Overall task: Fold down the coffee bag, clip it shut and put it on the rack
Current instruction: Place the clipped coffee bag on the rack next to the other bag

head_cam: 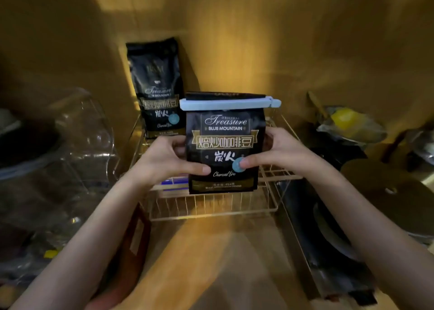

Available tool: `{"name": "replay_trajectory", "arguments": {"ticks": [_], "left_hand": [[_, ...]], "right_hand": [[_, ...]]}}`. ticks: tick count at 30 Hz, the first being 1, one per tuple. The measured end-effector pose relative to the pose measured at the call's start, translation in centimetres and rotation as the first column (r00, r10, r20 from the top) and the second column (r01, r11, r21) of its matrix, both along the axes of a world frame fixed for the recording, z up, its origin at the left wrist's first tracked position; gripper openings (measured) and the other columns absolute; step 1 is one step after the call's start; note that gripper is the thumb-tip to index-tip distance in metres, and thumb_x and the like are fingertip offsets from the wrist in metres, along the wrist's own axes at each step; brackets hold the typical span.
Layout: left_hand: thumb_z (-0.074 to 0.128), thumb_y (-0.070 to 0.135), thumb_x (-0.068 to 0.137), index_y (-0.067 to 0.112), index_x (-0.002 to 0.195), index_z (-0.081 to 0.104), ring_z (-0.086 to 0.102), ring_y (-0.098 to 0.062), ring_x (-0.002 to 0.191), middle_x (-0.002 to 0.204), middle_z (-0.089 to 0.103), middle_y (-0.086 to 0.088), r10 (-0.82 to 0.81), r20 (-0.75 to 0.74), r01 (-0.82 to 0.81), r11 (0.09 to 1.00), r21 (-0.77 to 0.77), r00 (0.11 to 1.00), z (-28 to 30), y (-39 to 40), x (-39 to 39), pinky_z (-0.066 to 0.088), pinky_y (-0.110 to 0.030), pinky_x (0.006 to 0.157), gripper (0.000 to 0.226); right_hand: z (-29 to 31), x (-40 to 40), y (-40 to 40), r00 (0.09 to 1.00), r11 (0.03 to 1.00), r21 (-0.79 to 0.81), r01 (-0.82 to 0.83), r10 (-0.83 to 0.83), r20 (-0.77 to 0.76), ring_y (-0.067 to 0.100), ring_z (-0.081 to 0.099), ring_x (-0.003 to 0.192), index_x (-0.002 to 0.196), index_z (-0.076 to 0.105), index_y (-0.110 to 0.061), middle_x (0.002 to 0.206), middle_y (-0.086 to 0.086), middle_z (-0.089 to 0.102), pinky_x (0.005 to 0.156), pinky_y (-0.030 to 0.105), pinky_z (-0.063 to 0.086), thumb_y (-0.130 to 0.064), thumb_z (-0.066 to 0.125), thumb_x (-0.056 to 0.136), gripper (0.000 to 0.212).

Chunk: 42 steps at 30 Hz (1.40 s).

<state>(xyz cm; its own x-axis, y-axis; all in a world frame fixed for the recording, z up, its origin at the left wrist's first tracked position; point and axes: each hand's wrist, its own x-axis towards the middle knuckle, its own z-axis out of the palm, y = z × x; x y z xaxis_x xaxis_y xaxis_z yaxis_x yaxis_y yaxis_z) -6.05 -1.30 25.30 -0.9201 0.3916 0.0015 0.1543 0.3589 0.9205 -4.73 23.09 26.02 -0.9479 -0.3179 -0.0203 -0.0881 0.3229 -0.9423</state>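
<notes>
A black coffee bag (224, 145) with gold and white lettering stands upright at the front of a pale wire rack (211, 209). Its top is folded down and a light blue clip (229, 104) runs across the fold. My left hand (164, 159) grips the bag's left side, thumb on its front. My right hand (279, 152) grips the right side, thumb on the bag's blue round mark. Whether the bag's base rests on the rack or hovers just above it, I cannot tell.
A second, taller black coffee bag (157, 86) stands at the rack's back left, its top unfolded. A clear plastic container (77, 131) sits to the left. Dark flat objects (328, 239) and a yellow item (342, 118) lie right of the rack. A wooden wall rises behind.
</notes>
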Motion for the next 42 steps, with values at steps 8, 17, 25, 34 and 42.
{"name": "replay_trajectory", "arguments": {"ticks": [8,17,25,34,42], "left_hand": [[0.077,0.021,0.054,0.017,0.087,0.067,0.071,-0.005,0.074,0.072,0.075,0.013,0.113,-0.142,-0.088,0.982,0.169,0.983,5.0,0.9,-3.3,0.053,-0.010,0.058,0.035],[0.075,0.040,0.058,0.009,0.115,0.061,0.066,-0.007,0.093,0.108,0.069,-0.002,0.435,-0.327,-0.361,0.894,0.263,0.839,2.4,3.7,-8.7,0.053,-0.014,0.079,0.066],[0.069,0.030,0.075,0.013,0.124,0.053,0.068,-0.005,0.077,0.096,0.073,-0.003,0.487,-0.479,-0.514,0.854,0.083,0.731,-3.1,5.5,-12.3,0.055,-0.019,0.073,0.054],[0.058,0.014,0.085,0.008,0.143,0.013,0.041,-0.021,0.130,0.143,0.041,-0.013,0.484,-0.360,-0.522,0.853,-0.008,0.797,-6.0,6.9,-13.8,0.030,-0.022,0.105,0.073],[0.045,0.015,0.092,0.032,0.123,-0.044,-0.017,-0.002,0.135,0.146,-0.034,0.007,0.362,-0.559,-0.461,0.886,-0.041,0.746,-8.4,8.2,-13.5,-0.009,0.009,0.096,0.096]], "right_hand": [[4.9,-3.7,-0.1,0.982,0.980,-0.173,0.096,-0.121,-0.143,0.009,0.069,0.092,0.114,0.054,-0.013,0.103,0.000,0.069,0.073,0.029,0.060,-0.010,0.074,0.067,0.052],[2.9,-9.9,-0.6,0.934,0.904,-0.357,0.236,-0.312,-0.173,0.007,0.063,0.098,0.118,0.056,-0.013,0.106,-0.005,0.066,0.080,0.025,0.057,-0.008,0.075,0.068,0.053],[-2.5,-14.9,-0.3,0.942,0.918,-0.288,0.274,-0.316,-0.112,0.009,0.070,0.085,0.095,0.065,-0.025,0.085,-0.010,0.076,0.065,0.018,0.055,-0.006,0.075,0.068,0.034],[-6.2,-17.6,-1.0,0.952,0.918,-0.275,0.286,-0.305,-0.027,0.016,0.065,0.105,0.119,0.058,-0.018,0.114,0.002,0.069,0.087,0.034,0.055,-0.029,0.082,0.062,0.062],[-6.6,-18.7,-1.2,0.955,0.914,-0.305,0.266,-0.293,-0.046,0.011,0.070,0.091,0.102,0.065,-0.022,0.093,-0.004,0.076,0.068,0.017,0.054,-0.005,0.074,0.070,0.037]]}}
